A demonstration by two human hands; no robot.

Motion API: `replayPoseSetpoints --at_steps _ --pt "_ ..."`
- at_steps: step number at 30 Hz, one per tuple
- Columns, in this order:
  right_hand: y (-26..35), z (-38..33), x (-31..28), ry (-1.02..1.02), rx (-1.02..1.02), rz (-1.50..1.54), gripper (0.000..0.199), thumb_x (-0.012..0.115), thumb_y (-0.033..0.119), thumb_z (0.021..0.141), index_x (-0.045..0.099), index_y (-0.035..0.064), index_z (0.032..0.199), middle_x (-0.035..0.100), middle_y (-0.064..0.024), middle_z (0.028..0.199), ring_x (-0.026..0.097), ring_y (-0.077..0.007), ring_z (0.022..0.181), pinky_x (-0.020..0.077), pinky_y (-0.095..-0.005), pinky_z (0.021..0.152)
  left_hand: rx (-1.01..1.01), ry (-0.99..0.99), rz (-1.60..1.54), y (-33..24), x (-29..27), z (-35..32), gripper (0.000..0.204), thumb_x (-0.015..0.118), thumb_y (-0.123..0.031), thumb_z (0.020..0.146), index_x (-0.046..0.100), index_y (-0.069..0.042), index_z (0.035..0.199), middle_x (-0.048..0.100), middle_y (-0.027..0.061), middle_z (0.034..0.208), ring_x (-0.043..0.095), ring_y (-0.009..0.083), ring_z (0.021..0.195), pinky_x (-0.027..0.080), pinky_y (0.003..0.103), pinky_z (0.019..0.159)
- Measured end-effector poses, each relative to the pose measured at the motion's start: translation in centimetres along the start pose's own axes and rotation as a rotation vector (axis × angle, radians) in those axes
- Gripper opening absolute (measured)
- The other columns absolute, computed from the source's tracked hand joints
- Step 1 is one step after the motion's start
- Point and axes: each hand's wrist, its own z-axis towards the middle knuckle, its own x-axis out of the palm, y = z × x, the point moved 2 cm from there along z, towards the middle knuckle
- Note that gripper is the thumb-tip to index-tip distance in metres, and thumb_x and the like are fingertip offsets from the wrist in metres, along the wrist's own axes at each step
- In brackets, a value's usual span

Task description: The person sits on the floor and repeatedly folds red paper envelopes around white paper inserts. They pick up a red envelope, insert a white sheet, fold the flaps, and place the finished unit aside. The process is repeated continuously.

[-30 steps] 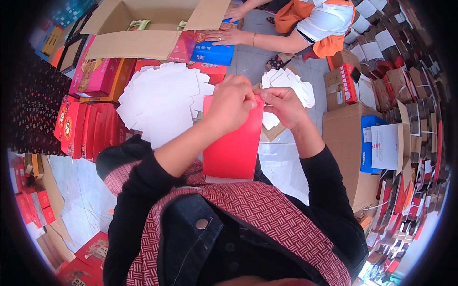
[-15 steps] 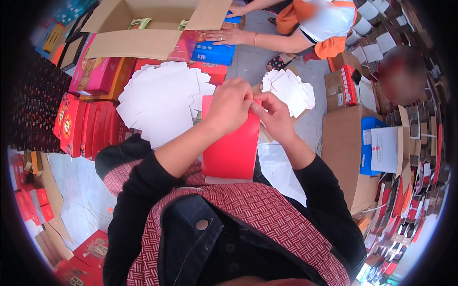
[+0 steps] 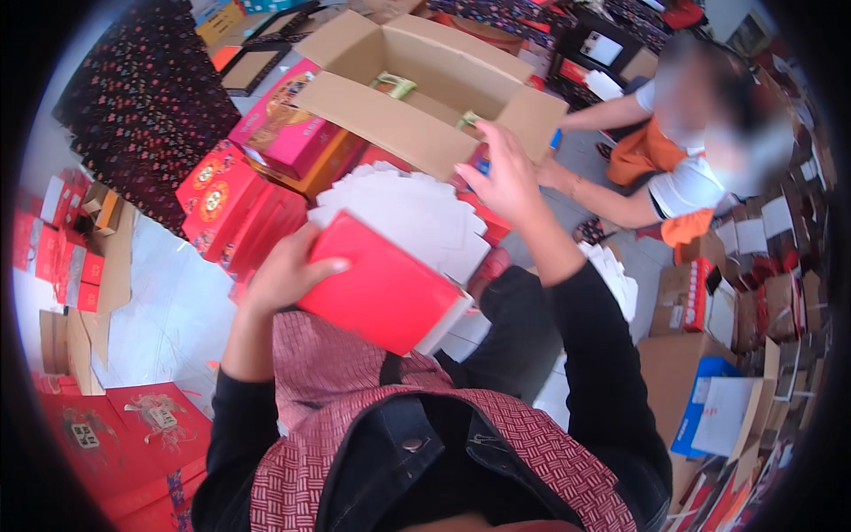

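while the left hand [image 3: 288, 270] grips the red cardboard piece [image 3: 381, 284] at its left end, the thumb lies on the upper face; the other fingers are mostly hidden. the piece is held at a slant above the person's lap, with a white edge exposed at its lower right end. the right hand [image 3: 505, 173] is open, raised and apart from the piece, thumb and fingers spread. it is nearest to the open carton [image 3: 372, 120]; contact with the carton cannot be determined. a fanned stack of white cards [image 3: 408, 208] lies just beyond the piece. red boxes [image 3: 222, 199] stand to the left, beside a pink box [image 3: 284, 124]. a co-worker [image 3: 678, 146] is positioned right of the carton.
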Motion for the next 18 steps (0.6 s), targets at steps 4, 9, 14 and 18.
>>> replayPoseSetpoints --at_steps 4,9,14,18 --pt "-4.6 6.3 10.2 0.763 0.432 -0.191 0.045 0.070 0.025 0.073 0.057 -0.0003 0.109 0.061 -0.0229 0.104 0.059 -0.0347 0.098 0.0458 -0.0414 0.087 -0.218 -0.490 -0.311 4.2 -3.3 -8.0 0.038 0.064 -0.025 0.084 0.053 0.003 0.108 0.061 0.0092 0.095 0.058 0.0152 0.086 0.047 0.030 0.077" --pt "-8.2 7.1 9.9 0.599 0.440 -0.441 0.041 0.070 0.033 0.070 0.063 0.0090 0.102 0.063 -0.0163 0.102 0.060 -0.0320 0.095 0.0479 -0.0415 0.082 -0.311 -0.917 -0.640 7.8 -5.0 -14.3 0.037 0.056 -0.022 0.090 0.050 0.004 0.116 0.058 0.0092 0.108 0.055 0.0141 0.097 0.045 0.027 0.084" --pt "-2.9 9.3 -10.2 0.673 0.389 -0.279 0.045 0.074 0.028 0.067 0.061 0.0048 0.103 0.064 -0.0153 0.097 0.063 -0.0254 0.088 0.0489 -0.0372 0.076 -0.222 -1.072 -0.849 10.8 -8.3 -13.4 0.046 0.054 -0.031 0.092 0.048 0.005 0.120 0.056 0.0130 0.114 0.056 0.0201 0.103 0.047 0.033 0.087" --pt "9.2 7.4 -26.2 0.835 0.421 -0.543 0.033 0.073 0.026 0.069 0.064 0.0056 0.094 0.065 -0.0131 0.087 0.065 -0.0236 0.080 0.0501 -0.0358 0.070 -0.055 -1.164 -0.997 9.3 -9.6 -10.2 0.051 0.052 -0.037 0.092 0.047 0.004 0.122 0.055 0.0145 0.116 0.056 0.0234 0.104 0.048 0.035 0.087"
